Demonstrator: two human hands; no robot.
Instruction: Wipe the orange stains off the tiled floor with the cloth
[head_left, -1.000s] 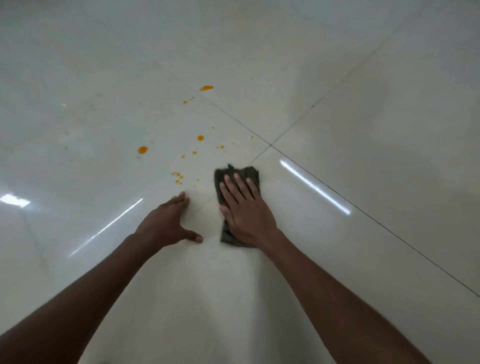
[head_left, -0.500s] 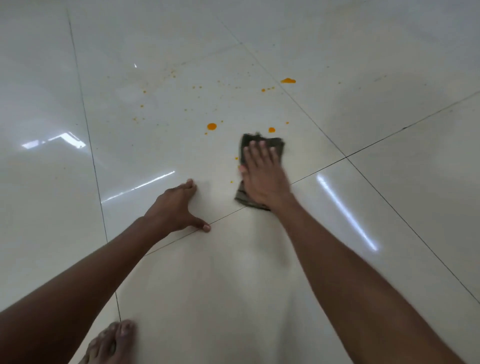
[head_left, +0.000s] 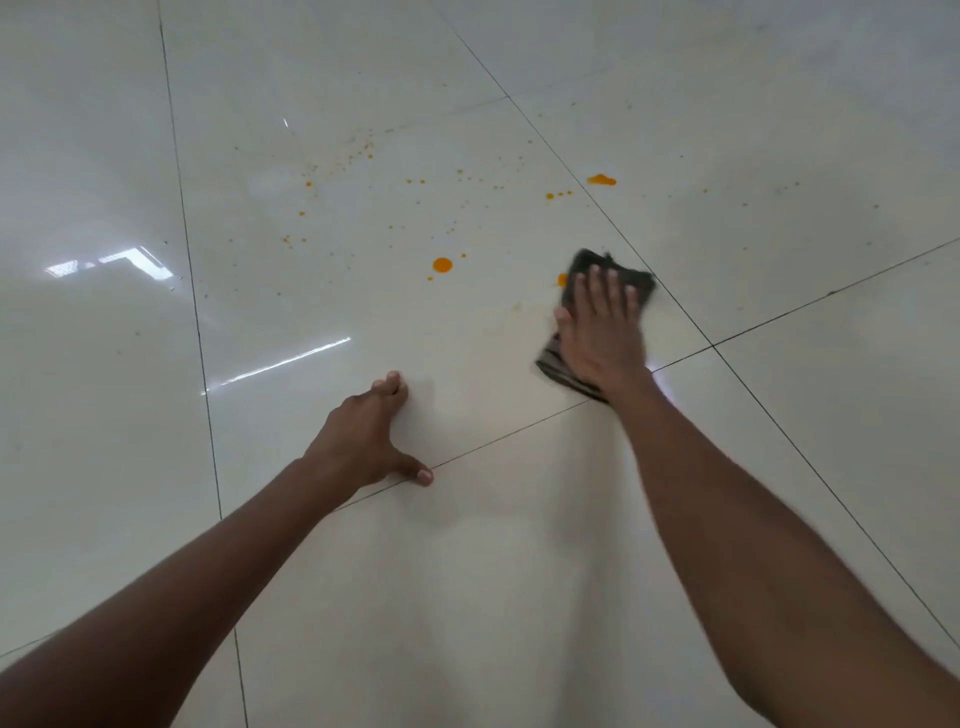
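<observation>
On the tiled floor (head_left: 519, 571), right hand (head_left: 602, 332) presses flat fingers (head_left: 597, 283) onto the cloth (head_left: 636, 283); left hand (head_left: 363, 436) rests splayed.

- The floor (head_left: 519, 571) under me is glossy off-white tile, ruled by thin dark grout lines (head_left: 189, 260) that cross the frame as a slanted grid.
- White streaks of reflected light (head_left: 280, 364) sit at centre left.
- The stains (head_left: 442, 265) are bright orange: one round blot at upper centre, an elongated one (head_left: 601, 180) at upper right, fine specks scattered between.
- The cloth (head_left: 631, 278) beneath my right hand (head_left: 602, 332) is dark grey-green.
</observation>
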